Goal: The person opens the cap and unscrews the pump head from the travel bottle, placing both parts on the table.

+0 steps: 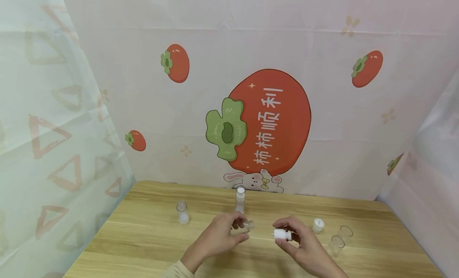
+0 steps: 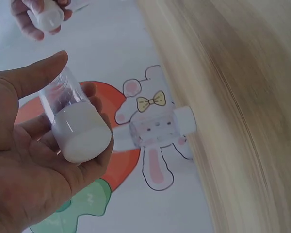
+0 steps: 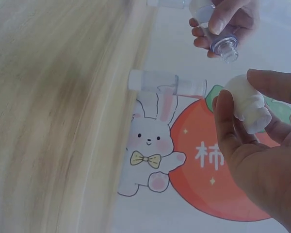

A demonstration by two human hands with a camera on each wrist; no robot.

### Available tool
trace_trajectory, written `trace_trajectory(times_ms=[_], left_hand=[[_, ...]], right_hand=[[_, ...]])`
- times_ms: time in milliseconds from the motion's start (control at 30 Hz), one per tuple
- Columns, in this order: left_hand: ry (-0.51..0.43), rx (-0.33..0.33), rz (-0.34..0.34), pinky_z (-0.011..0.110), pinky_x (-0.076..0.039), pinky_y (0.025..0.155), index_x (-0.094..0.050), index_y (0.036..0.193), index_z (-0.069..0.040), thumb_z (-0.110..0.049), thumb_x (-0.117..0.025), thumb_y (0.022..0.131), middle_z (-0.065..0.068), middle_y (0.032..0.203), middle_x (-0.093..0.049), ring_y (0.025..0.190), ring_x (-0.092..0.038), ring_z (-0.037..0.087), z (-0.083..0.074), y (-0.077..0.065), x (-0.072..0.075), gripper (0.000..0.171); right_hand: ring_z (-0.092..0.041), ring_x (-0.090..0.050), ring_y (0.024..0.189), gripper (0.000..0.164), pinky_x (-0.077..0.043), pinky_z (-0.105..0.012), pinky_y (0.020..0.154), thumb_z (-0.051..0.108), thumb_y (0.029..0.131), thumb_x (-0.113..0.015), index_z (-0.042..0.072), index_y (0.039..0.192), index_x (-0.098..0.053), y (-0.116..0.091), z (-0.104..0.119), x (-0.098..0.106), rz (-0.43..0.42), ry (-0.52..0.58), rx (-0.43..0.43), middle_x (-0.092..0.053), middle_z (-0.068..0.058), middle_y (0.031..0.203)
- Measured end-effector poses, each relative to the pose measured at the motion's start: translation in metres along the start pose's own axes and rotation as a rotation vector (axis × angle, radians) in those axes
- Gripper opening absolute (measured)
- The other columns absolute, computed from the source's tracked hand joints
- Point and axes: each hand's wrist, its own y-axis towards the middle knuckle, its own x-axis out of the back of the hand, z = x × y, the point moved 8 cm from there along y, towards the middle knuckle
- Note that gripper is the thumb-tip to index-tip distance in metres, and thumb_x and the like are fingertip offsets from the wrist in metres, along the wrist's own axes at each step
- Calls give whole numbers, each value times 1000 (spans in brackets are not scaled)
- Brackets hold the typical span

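Note:
My left hand grips a small clear bottle with a white base; its bare, open neck points toward the right hand. Between thumb and fingers, my right hand pinches a white pump head, tilted on its side with its thin stem toward the bottle. A gap separates the two pieces. The right wrist view shows the pump head close below the bottle's neck.
Behind the left hand stands a clear bottle with a white top. Another clear bottle is farther left. Right of the right hand are a white pump head and two clear caps. A printed cloth hangs behind the wooden table.

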Motion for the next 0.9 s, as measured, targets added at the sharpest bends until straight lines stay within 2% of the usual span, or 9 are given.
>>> trace_trajectory(times_ms=[100, 267, 433, 567, 767, 900], left_hand=[[11, 11, -43, 28, -53, 78, -68, 108, -12, -22, -80, 89, -5, 96, -66, 89, -62, 11, 8, -2, 7, 25], [21, 32, -106, 32, -54, 79, -67, 112, -6, -17, -79, 89, -1, 98, -68, 93, -66, 23, 20, -5, 16, 29], [-31, 71, -155, 40, -56, 82, -68, 115, -4, -13, -78, 89, 0, 97, -66, 94, -67, 26, 36, -5, 25, 29], [-64, 121, -203, 46, -56, 84, -69, 112, -3, -12, -78, 89, 1, 97, -66, 93, -66, 23, 50, -7, 31, 27], [-68, 222, -264, 40, -55, 81, -68, 113, -2, -12, -80, 87, 4, 99, -67, 92, -63, 20, 67, -11, 37, 30], [-69, 269, -303, 39, -55, 78, -67, 113, 1, -11, -81, 85, 9, 99, -68, 91, -64, 22, 75, -15, 41, 34]], right_hand=[[-15, -60, 92, 26, -56, -27, 75, 11, 95, -72, 15, 118, -62, -1, -4, 2, -5, 0, -9, -61, -4, 111], [-14, -60, 90, 27, -56, -27, 75, 5, 92, -73, 14, 116, -63, -4, -8, 6, -37, -25, 42, -62, -3, 110], [-11, -60, 91, 29, -57, -26, 77, 0, 89, -74, 11, 114, -66, -6, -14, 8, -51, -56, 54, -62, -5, 109], [-8, -59, 91, 30, -57, -25, 77, -2, 87, -76, 8, 114, -67, -8, -23, 11, -49, -81, 25, -62, -10, 108], [-8, -57, 90, 31, -56, -25, 74, -3, 84, -78, 9, 111, -67, -12, -35, 17, -61, -136, -25, -62, -9, 107], [-8, -56, 90, 30, -54, -26, 73, -1, 85, -78, 8, 111, -66, -13, -43, 20, -46, -164, -96, -61, -5, 105]])
